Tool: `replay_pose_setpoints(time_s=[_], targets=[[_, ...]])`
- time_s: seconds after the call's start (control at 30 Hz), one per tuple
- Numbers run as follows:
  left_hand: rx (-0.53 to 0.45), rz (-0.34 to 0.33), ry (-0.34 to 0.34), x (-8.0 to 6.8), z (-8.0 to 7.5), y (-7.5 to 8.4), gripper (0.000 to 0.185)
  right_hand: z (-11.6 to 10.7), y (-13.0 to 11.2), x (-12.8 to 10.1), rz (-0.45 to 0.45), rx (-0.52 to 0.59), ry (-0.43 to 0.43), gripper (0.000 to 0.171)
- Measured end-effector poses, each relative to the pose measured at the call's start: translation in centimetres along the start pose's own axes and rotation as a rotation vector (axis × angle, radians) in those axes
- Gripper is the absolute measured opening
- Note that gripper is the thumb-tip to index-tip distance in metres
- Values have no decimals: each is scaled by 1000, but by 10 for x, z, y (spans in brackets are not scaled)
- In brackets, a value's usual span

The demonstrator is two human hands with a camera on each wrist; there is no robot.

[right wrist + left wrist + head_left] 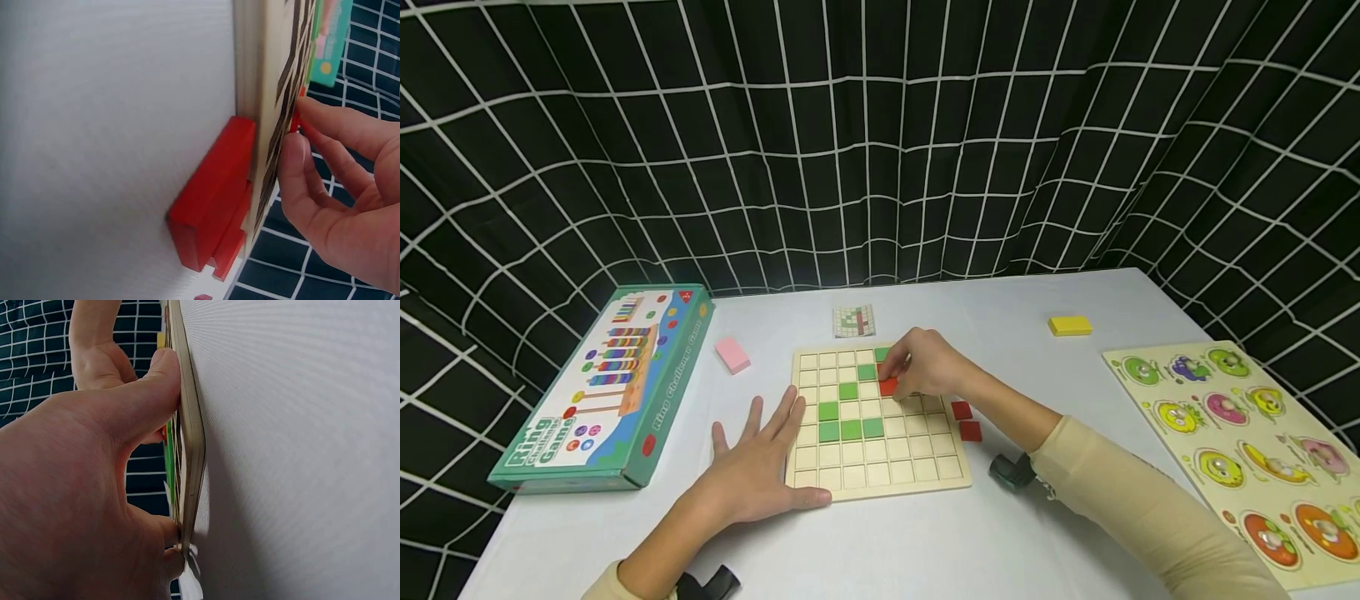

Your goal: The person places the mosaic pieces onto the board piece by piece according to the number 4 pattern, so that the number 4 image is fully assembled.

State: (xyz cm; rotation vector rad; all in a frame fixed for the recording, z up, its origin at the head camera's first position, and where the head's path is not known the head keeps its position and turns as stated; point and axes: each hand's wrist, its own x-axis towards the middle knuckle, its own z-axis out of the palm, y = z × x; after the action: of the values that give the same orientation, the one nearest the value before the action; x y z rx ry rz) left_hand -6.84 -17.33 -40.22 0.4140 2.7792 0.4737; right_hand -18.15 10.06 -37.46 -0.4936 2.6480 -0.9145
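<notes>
A light wooden grid board lies on the table, with several green square tiles in its cells. Over its upper right part, my right hand pinches a red square tile between thumb and fingers. The right wrist view shows this red tile at the fingertips, close against the board's face. My left hand is spread at the board's left side, thumb on the front left corner and fingertips along the left edge. Beside the board's right edge lie loose red tiles.
Behind the board lies a small pattern card. A pink block and a Ring Challenge Game box are on the left. To the right are a yellow block and a fruit-picture board. Black gridded cloth surrounds the table.
</notes>
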Motion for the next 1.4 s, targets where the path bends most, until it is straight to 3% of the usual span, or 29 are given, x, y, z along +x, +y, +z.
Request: replay_pose_setpoints(time_s=[0.3,0.7,1.4], targets=[[-2,6,6,0,1,0,128,-15,5,-4,12,104,-41,24],[5,2,11,0,1,-1,128,-39,15,-17,29,141,-2,21],[12,6,5,1,1,0,129,-54,50,-37,113,238,59,25]])
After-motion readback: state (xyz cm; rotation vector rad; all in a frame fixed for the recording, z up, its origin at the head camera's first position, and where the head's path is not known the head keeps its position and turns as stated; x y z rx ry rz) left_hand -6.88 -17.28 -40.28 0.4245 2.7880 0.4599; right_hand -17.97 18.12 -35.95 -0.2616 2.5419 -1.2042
